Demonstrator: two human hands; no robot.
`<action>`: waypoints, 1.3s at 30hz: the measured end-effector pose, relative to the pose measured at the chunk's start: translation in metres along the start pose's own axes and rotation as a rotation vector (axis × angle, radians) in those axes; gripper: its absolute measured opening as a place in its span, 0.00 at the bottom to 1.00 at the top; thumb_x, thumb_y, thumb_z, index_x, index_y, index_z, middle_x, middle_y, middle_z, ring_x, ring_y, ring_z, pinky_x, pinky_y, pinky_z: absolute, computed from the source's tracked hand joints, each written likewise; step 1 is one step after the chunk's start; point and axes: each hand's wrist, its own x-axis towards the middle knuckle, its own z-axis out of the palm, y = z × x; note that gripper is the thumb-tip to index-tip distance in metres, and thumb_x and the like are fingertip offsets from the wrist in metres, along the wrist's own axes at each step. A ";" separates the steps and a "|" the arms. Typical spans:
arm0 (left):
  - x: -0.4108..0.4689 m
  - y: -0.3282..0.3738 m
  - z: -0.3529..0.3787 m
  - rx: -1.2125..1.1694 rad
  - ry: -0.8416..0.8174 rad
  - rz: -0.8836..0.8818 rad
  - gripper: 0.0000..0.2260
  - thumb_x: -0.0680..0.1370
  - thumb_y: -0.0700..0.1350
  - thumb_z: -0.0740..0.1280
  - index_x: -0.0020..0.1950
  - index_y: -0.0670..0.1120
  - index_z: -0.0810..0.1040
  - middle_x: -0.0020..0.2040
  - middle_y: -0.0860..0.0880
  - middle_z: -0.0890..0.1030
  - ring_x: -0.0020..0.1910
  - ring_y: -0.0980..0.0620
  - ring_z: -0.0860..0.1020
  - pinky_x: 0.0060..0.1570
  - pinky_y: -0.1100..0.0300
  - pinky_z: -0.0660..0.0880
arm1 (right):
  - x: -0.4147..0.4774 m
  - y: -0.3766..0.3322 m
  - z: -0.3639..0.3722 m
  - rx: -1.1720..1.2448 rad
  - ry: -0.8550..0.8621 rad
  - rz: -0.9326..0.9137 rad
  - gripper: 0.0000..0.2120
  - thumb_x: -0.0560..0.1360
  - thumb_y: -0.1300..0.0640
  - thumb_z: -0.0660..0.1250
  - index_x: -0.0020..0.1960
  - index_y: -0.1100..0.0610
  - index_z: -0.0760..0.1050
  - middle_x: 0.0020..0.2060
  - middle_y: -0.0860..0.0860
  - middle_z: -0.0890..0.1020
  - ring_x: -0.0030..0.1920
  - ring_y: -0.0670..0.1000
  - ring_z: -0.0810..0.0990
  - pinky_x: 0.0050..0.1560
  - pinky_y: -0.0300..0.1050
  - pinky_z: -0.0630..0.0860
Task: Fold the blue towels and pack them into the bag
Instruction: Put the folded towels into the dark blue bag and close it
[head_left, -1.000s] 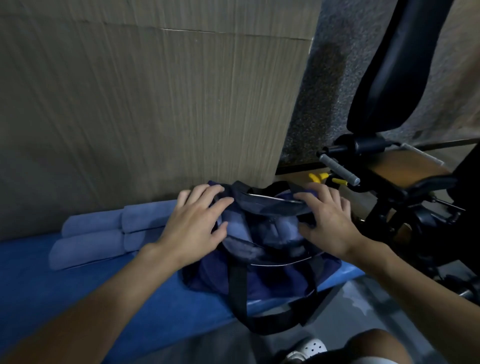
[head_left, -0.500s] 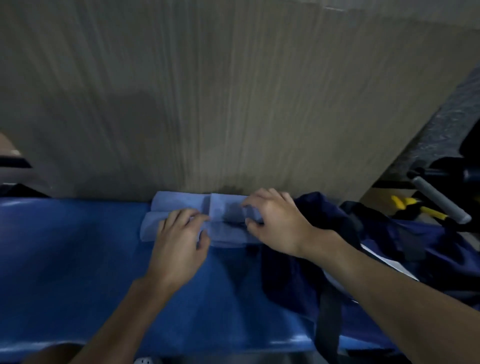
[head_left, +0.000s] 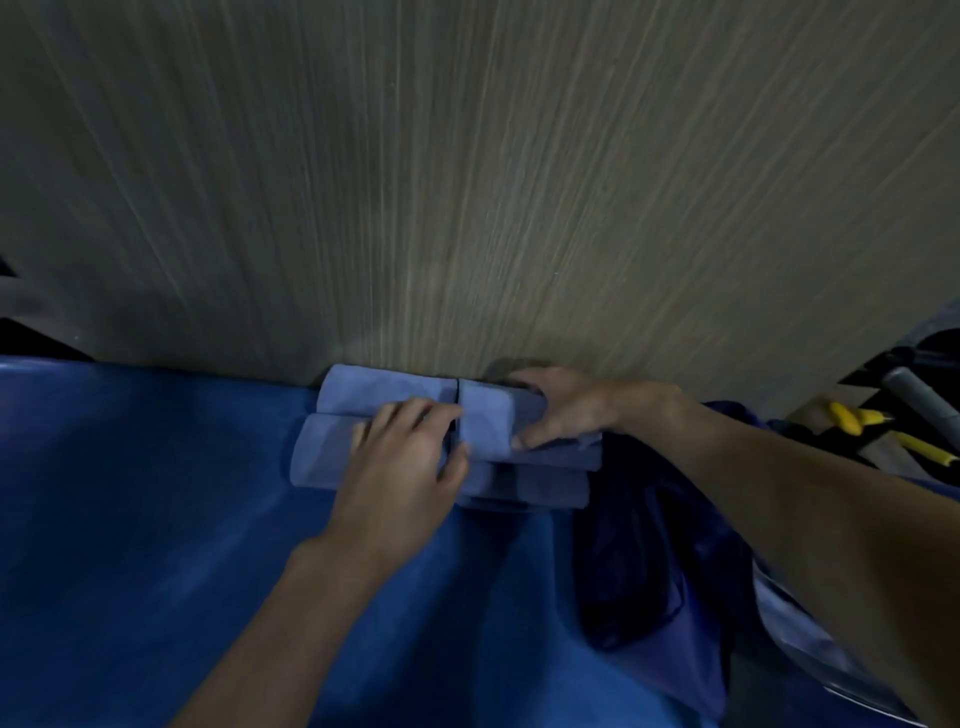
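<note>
The right hand (head_left: 566, 410) clamps a folded blue towel (head_left: 488, 421), thumb near, fingers round its far side; the left hand (head_left: 400, 457) lies bent-fingered on the neighbouring towels (head_left: 322, 457) just left, gripping or only pressing I cannot tell. Lifted one-sided, the fold could sag open or drag neighbours along before reaching the bag (head_left: 649, 545) right of that hand. Beyond spreads a blue desk (head_left: 156, 519) against a wood-grain wall (head_left: 467, 182).

Pale blue towels (head_left: 384, 395) lie on a deeper blue surface (head_left: 156, 493), beside a navy bag (head_left: 649, 545).
</note>
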 end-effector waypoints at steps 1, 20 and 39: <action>0.000 -0.001 0.000 -0.015 -0.006 -0.008 0.19 0.77 0.57 0.54 0.61 0.51 0.75 0.56 0.54 0.78 0.57 0.51 0.75 0.55 0.46 0.73 | 0.001 0.000 0.000 0.002 -0.018 0.001 0.31 0.69 0.49 0.76 0.68 0.52 0.68 0.58 0.48 0.76 0.57 0.50 0.76 0.51 0.43 0.76; -0.014 0.076 -0.052 -1.168 -0.214 -0.309 0.18 0.77 0.54 0.67 0.59 0.42 0.79 0.53 0.45 0.85 0.55 0.48 0.82 0.54 0.49 0.76 | -0.125 -0.041 0.032 0.883 0.318 -0.225 0.23 0.68 0.53 0.78 0.58 0.59 0.73 0.51 0.53 0.84 0.51 0.53 0.84 0.55 0.56 0.80; -0.034 0.245 0.002 -0.726 -0.394 0.130 0.20 0.79 0.64 0.58 0.48 0.49 0.78 0.46 0.52 0.82 0.47 0.50 0.81 0.50 0.44 0.79 | -0.300 0.089 0.067 1.175 0.724 -0.224 0.31 0.73 0.65 0.72 0.69 0.46 0.66 0.59 0.52 0.80 0.58 0.54 0.81 0.56 0.58 0.80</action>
